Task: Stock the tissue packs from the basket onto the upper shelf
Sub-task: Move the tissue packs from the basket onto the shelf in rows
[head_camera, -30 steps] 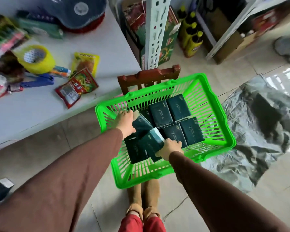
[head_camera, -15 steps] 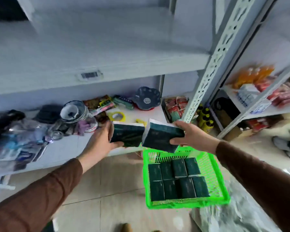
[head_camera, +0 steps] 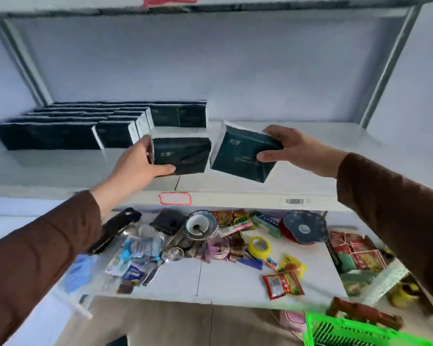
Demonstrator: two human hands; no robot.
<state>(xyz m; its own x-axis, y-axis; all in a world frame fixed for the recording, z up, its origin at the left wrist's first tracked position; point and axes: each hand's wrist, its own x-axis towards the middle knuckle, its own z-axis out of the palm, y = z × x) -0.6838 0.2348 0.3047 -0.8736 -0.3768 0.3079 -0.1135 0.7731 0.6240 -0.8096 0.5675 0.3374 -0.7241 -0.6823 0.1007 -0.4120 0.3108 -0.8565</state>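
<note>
Two tissue packs held over upper shelf [head_camera: 298, 156], one per hand.
Left pack [head_camera: 183, 156] clamped in left hand [head_camera: 138, 166], right pack [head_camera: 243, 156] (tilted) clamped in right hand [head_camera: 293, 148]; stocked row [head_camera: 90, 126] sits back-left on shelf; green basket [head_camera: 340, 330] at lower right.

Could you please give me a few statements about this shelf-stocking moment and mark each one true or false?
1. Each hand holds one dark tissue pack: the left hand a pack, the right hand another. True.
2. The upper shelf holds no packs yet. False: rows of stocked packs stand at its left.
3. The green basket sits on the upper shelf. False: it is low at the bottom right of the view.
4. A yellow tape roll lies on the cluttered lower shelf. True.
5. The right hand's pack is tilted. True.
</note>
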